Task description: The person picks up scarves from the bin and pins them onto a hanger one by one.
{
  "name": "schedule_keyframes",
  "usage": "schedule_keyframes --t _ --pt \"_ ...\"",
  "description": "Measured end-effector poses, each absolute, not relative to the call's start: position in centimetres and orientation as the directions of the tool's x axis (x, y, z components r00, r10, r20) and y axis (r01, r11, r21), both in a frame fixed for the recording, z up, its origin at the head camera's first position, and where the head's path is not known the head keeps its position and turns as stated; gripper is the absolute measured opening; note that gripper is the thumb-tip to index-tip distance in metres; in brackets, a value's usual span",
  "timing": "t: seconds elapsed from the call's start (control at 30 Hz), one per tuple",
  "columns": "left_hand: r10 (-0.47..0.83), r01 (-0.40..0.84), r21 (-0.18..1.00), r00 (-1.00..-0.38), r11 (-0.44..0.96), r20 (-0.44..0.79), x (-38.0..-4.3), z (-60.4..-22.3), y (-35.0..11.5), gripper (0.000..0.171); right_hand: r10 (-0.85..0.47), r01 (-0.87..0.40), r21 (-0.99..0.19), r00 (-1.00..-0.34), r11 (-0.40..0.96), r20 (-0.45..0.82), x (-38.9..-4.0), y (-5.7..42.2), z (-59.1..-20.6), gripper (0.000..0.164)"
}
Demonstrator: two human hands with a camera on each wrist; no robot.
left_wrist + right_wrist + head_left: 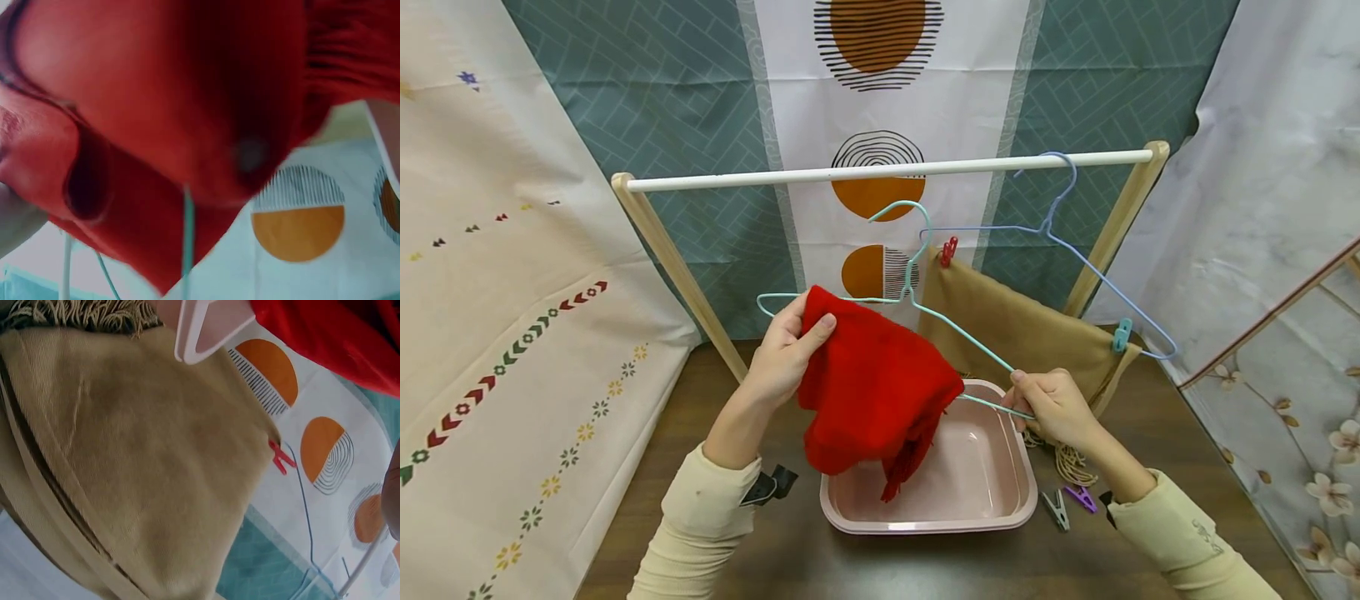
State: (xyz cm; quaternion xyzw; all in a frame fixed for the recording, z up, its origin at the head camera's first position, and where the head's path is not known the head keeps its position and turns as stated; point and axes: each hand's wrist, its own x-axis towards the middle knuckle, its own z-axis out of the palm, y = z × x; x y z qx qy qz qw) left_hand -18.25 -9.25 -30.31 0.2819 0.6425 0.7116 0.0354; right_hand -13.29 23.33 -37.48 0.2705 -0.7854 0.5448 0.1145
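My left hand pinches the upper left corner of a folded red scarf, thumb on its front face. The scarf drapes over the lower bar of a mint green hanger, and its fringed end hangs down over the pink basin. With thumb and fingers, my right hand grips the right end of that hanger. The hanger's hook stands up in front of the rack, free of the rail. In the left wrist view the red scarf fills most of the picture, blurred.
A white rail on wooden posts spans the back. From it a blue hanger holds a tan fringed scarf with a red clothespin and a teal clothespin. Grey and purple clothespins lie right of the basin.
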Motion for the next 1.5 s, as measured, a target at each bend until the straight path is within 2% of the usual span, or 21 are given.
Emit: schedule_keyframes --t 0.1,0.2,0.27,0.4,0.53,0.6,0.7,0.83,0.97,1.1,1.3,1.4,1.5 --pt "0.441 0.342 0.932 -0.823 -0.118 0.357 -18.1 -29.8 -8.8 0.014 -0.305 -0.541 -0.805 -0.831 0.243 0.466 -13.2 23.1 -37.7 0.05" --pt "0.436 0.367 0.93 -0.835 -0.013 0.336 -18.1 -30.3 -9.2 0.017 -0.282 -0.529 -0.822 -0.838 0.21 0.468 -13.0 23.1 -37.7 0.05" --pt "0.427 0.347 0.938 -0.849 0.005 0.312 -18.3 -31.0 -9.8 0.015 -0.25 -0.527 -0.827 -0.842 0.196 0.477 -12.9 23.3 -37.6 0.05" --pt "0.361 0.177 0.974 -0.907 -0.144 0.218 -19.0 -33.0 -10.9 0.014 -0.21 -0.537 -0.82 -0.841 0.199 0.499 -13.1 23.8 -37.9 0.05" --pt "0.264 -0.056 0.951 -0.964 -0.305 0.028 -19.6 -34.7 -11.0 0.02 -0.223 -0.518 -0.831 -0.85 0.202 0.476 -12.9 23.7 -37.5 0.051" --pt "0.269 -0.163 0.924 -0.961 -0.346 -0.069 -19.8 -35.1 -11.0 0.016 -0.233 -0.514 -0.836 -0.852 0.194 0.47 -12.6 23.3 -36.8 0.051" --pt "0.307 -0.264 0.914 -0.937 -0.309 -0.167 -20.0 -35.4 -10.9 0.009 -0.244 -0.525 -0.827 -0.845 0.201 0.477 -12.1 22.7 -35.8 0.05" --pt "0.282 -0.222 0.964 -0.944 -0.148 -0.174 -19.8 -35.2 -10.6 0.008 -0.268 -0.541 -0.816 -0.832 0.205 0.485 -12.1 22.7 -35.8 0.048" --pt "0.29 -0.094 0.992 -0.955 -0.083 -0.067 -19.2 -34.4 -10.4 0.01 -0.292 -0.54 -0.814 -0.83 0.214 0.475 -12.1 22.8 -35.7 0.047" --pt "0.436 -0.027 0.988 -0.899 -0.153 0.043 -18.8 -32.9 -10.2 0.01 -0.319 -0.551 -0.797 -0.823 0.248 0.47 -12.2 22.7 -35.8 0.047" --pt "0.67 -0.078 0.955 -0.728 -0.285 0.141 -18.1 -31.5 -8.4 0.018 -0.363 -0.598 -0.784 -0.776 0.164 0.516 -12.8 22.9 -37.8 0.048" --pt "0.72 -0.104 0.937 -0.669 -0.334 0.183 -17.8 -31.7 -7.3 0.025 -0.372 -0.581 -0.807 -0.776 0.108 0.509 -13.1 22.9 -39.1 0.049" --pt "0.724 -0.11 0.926 -0.659 -0.362 0.204 -17.5 -31.9 -6.6 0.033 -0.379 -0.569 -0.819 -0.775 0.069 0.506 -13.2 22.6 -39.8 0.049"
